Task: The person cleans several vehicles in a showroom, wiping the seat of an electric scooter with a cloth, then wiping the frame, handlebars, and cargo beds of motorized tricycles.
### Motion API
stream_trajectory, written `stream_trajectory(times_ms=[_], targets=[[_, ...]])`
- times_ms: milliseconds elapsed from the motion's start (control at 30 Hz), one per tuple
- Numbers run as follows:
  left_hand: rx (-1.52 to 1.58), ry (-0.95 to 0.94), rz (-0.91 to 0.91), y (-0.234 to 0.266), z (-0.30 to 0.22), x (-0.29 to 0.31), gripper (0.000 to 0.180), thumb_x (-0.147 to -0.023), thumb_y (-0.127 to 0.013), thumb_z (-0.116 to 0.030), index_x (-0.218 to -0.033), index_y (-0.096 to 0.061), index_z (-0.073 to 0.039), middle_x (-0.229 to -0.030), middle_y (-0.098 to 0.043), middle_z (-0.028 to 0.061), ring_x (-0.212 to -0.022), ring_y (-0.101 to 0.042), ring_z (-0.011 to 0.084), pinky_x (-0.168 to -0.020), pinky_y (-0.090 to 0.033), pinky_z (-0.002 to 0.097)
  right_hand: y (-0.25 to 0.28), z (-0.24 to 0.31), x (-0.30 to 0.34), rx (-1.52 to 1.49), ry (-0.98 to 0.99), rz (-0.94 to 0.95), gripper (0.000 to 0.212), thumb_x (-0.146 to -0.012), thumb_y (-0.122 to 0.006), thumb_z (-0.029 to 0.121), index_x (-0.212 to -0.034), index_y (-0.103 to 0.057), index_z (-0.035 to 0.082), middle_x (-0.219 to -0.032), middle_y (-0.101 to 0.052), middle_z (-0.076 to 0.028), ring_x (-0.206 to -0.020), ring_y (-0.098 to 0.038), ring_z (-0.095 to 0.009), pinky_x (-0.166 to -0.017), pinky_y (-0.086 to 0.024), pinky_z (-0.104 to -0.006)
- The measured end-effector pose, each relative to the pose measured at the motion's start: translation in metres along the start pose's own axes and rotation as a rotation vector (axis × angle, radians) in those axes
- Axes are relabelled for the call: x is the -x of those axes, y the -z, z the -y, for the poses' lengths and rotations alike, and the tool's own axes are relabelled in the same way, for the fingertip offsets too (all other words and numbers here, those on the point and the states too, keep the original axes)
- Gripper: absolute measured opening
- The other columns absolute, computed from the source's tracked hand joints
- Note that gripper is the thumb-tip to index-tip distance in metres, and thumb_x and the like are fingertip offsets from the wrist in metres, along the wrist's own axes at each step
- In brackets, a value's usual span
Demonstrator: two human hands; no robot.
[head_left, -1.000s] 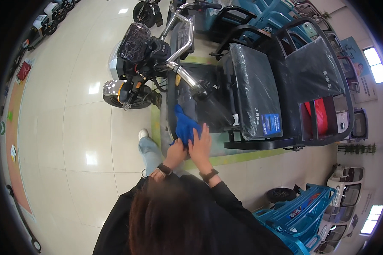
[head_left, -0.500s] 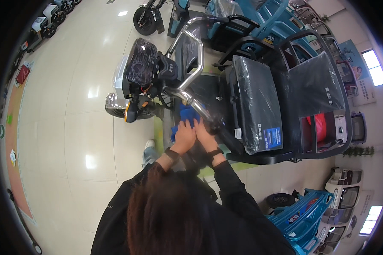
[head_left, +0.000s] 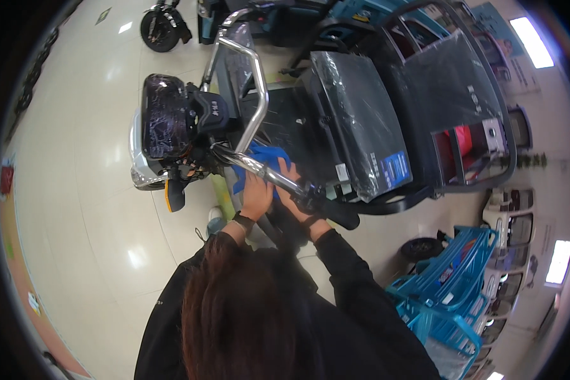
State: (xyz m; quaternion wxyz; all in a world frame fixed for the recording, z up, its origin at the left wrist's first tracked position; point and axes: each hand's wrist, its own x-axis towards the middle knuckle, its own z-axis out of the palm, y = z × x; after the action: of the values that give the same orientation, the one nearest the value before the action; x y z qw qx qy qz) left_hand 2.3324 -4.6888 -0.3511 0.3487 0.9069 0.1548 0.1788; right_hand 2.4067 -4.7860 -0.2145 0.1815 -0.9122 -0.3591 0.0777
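One handlebar [head_left: 266, 171] over cloth [head_left: 271, 154], seat [head_left: 361, 117] nearby

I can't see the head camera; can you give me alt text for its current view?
Bare left hand and right hand touch a bright blue cloth, partly hidden beneath a shiny chrome handlebar. A black, plastic-wrapped box-shaped seat is to the right, and glossy cream floor tiles to the left.
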Motion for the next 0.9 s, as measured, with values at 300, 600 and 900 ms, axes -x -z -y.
stream_trajectory(times_ms=[300, 600, 900], targets=[[0.162, 0.175, -0.001, -0.003, -0.006, 0.009, 0.061, -0.102, -0.044, -0.024, -0.145, -0.022, 0.013, -0.152, -0.021, 0.0363, -0.141, -0.024, 0.0486, -0.117, -0.021, 0.0482, -0.022, -0.019, 0.007, -0.063, 0.106, -0.157, 0.056, -0.084, -0.062, 0.036, -0.136, -0.049, 0.017, -0.124, -0.061, -0.018, -0.114, -0.061, -0.035, -0.088, -0.054, -0.0445], [0.159, 0.349, 0.014, -0.007, -0.062, 0.096, 0.065, -0.101, -0.048, -0.035, -0.140, -0.033, 0.015, -0.141, -0.040, 0.0362, -0.132, -0.040, 0.0474, -0.112, -0.032, 0.0459, -0.023, -0.047, 0.064, -0.277, 0.128, 0.022, 0.054, -0.088, -0.058, 0.019, -0.138, -0.045, 0.001, -0.125, -0.054, -0.030, -0.107, -0.058, -0.043, -0.090, -0.047, -0.0510], [0.190, 0.414, 0.301, -0.009, -0.097, 0.150, 0.050, -0.101, -0.041, -0.041, -0.109, -0.053, 0.006, -0.096, -0.063, 0.0339, -0.087, -0.062, 0.0493, -0.073, -0.047, 0.0542, -0.024, -0.049, 0.177, -0.295, -0.025, -0.098, 0.042, -0.090, -0.053, 0.013, -0.129, -0.044, -0.002, -0.111, -0.063, -0.023, -0.102, -0.060, -0.040, -0.084, -0.047, -0.0477]])
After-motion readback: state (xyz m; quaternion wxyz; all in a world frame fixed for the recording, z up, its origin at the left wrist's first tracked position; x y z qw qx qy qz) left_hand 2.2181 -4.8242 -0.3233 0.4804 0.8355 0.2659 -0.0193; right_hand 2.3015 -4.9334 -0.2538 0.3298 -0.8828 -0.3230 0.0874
